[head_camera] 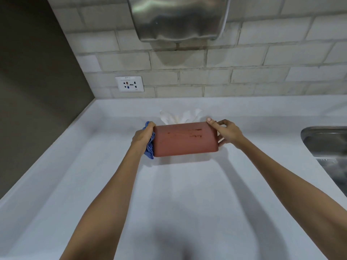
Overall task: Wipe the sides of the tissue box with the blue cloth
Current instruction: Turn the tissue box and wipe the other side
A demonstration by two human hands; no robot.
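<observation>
A reddish-brown tissue box (185,140) is tipped with its broad face toward me, just above the white counter, white tissue (180,116) sticking out behind its top edge. My left hand (141,136) presses the bunched blue cloth (150,147) against the box's left end. At the box's right end, my right hand (226,133) grips it, thumb on the upper corner and fingers behind. Dark streaks mark the box's face.
The white counter (169,194) runs to a tiled wall with a white socket (129,84). A steel hand dryer (177,17) hangs above. A steel sink (328,147) lies at the right edge. A dark wall closes off the left.
</observation>
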